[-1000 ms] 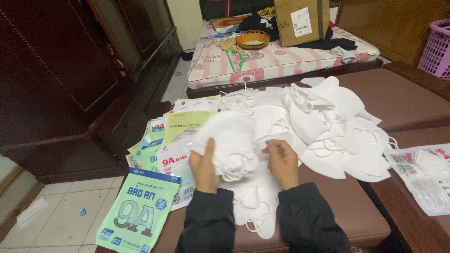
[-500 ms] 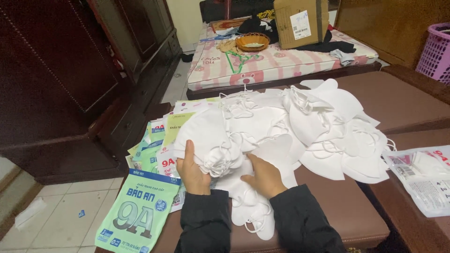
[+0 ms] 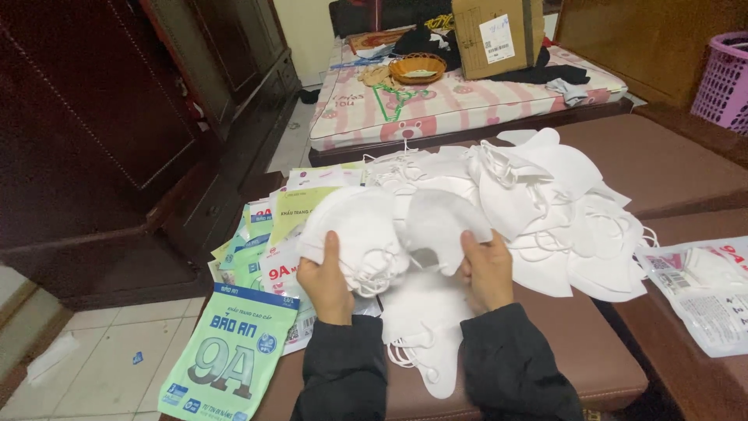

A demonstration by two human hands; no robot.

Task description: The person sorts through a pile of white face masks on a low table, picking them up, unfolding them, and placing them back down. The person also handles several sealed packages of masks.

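White masks bunched in both your hands, right over the brown bench (image 3: 592, 343)
Your left hand (image 3: 326, 282) is clamped round a thick stack of masks (image 3: 351, 234); your right hand (image 3: 487, 269) pinches a single mask (image 3: 438, 222) by its lower edge, just right of that stack, with the big loose pile (image 3: 561, 210) further right, nearer your right hand

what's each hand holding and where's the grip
Left hand grips a stack of white masks at its lower left edge; right hand holds one mask by its lower right edge.
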